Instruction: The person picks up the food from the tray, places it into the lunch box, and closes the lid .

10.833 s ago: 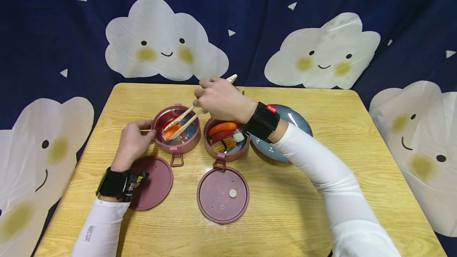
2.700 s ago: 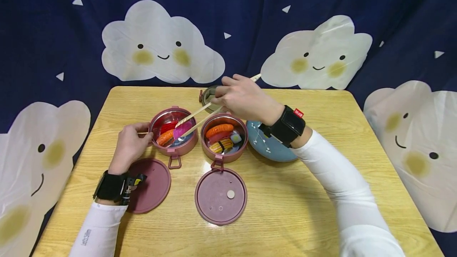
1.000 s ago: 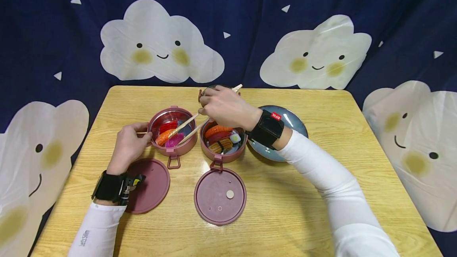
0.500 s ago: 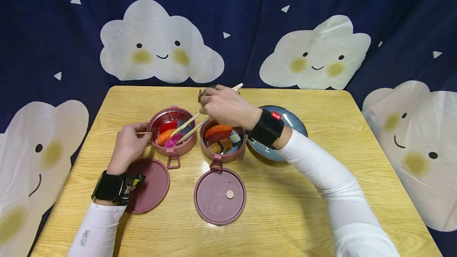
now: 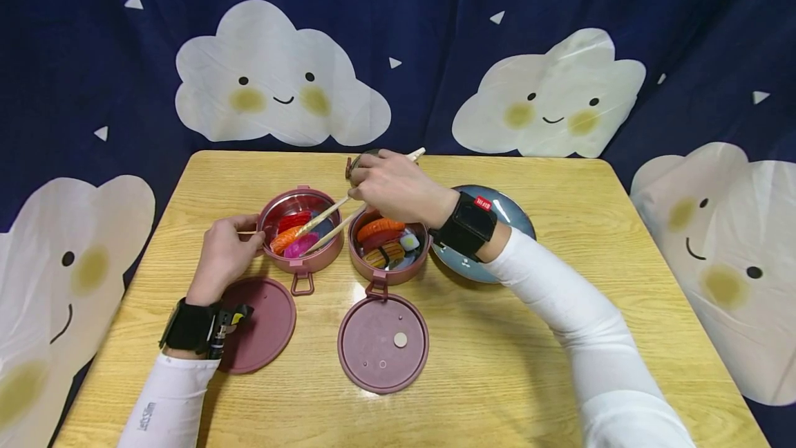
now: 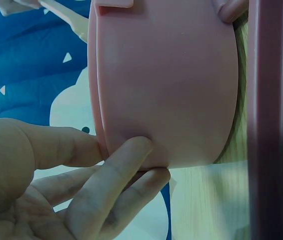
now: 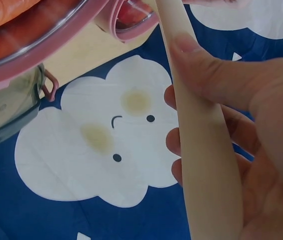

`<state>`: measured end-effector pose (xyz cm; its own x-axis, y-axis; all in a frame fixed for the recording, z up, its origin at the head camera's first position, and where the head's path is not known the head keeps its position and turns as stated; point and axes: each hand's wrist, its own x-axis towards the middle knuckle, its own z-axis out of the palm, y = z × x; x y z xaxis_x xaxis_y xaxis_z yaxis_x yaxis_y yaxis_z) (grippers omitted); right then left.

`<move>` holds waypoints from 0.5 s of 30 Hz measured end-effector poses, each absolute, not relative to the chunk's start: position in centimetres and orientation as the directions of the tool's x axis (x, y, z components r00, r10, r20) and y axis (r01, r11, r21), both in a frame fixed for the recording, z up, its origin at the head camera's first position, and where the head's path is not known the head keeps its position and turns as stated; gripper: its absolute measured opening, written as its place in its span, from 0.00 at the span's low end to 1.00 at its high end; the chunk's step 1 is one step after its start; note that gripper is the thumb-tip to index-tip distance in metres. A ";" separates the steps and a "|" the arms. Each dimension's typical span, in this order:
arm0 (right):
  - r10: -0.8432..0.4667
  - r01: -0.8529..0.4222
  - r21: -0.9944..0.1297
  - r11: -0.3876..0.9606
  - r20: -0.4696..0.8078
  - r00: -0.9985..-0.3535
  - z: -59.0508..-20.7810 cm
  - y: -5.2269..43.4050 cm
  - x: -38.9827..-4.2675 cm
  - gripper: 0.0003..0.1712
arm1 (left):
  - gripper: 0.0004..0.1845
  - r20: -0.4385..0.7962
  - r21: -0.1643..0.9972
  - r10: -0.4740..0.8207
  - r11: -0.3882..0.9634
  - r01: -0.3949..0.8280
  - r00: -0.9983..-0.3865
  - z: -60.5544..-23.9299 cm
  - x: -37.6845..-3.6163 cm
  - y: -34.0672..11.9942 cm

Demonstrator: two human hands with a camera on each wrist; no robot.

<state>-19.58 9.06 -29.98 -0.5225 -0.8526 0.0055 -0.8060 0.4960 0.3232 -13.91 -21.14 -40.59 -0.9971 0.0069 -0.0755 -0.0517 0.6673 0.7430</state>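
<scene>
My left hand (image 5: 226,251) pinches the left side of a round pink lunch box (image 5: 323,258); in the left wrist view its fingers lie on the wall near the rim. My right hand (image 5: 401,185) grips pale tongs (image 7: 204,150). Their two arms slant into this box, one tip at the orange sushi piece (image 5: 282,240), the other at a magenta piece (image 5: 298,247). A red piece (image 5: 294,220) lies behind them. Right of it, a second pink lunch box (image 5: 401,272) holds a sausage-like orange piece (image 5: 379,228), a yellow piece with a dark band (image 5: 384,253) and a small white piece (image 5: 410,242).
Two round pink lids (image 5: 270,330) (image 5: 381,358) lie on the wooden table (image 5: 497,379) in front of the boxes. A blue plate (image 5: 513,216) sits partly under my right forearm. Behind my right hand stands a clear container (image 7: 9,110) with brown clips.
Earlier the tongs held the orange piece in the left box, then the magenta piece. The magenta piece now lies beside the orange one, and the tongs have spread. My left hand keeps its place.
</scene>
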 end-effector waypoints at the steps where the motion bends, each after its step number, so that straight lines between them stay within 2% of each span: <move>1: -0.848 -0.804 0.314 0.505 0.005 -0.530 -29.8 9.2 -19.5 0.16 | 0.23 -0.078 0.744 0.006 0.666 -0.054 -0.997 -40.6 -13.9 -21.1; 7: -0.828 -0.790 0.278 0.547 0.039 -0.560 -28.4 10.9 -19.1 0.18 | 0.23 -0.089 0.754 0.004 0.654 -0.065 -0.996 -40.6 -13.9 -21.1; 15: -0.803 -0.750 0.306 0.587 0.101 -0.587 -26.3 13.9 -18.1 0.19 | 0.23 -0.083 0.742 0.004 0.668 -0.059 -0.997 -40.5 -13.9 -21.1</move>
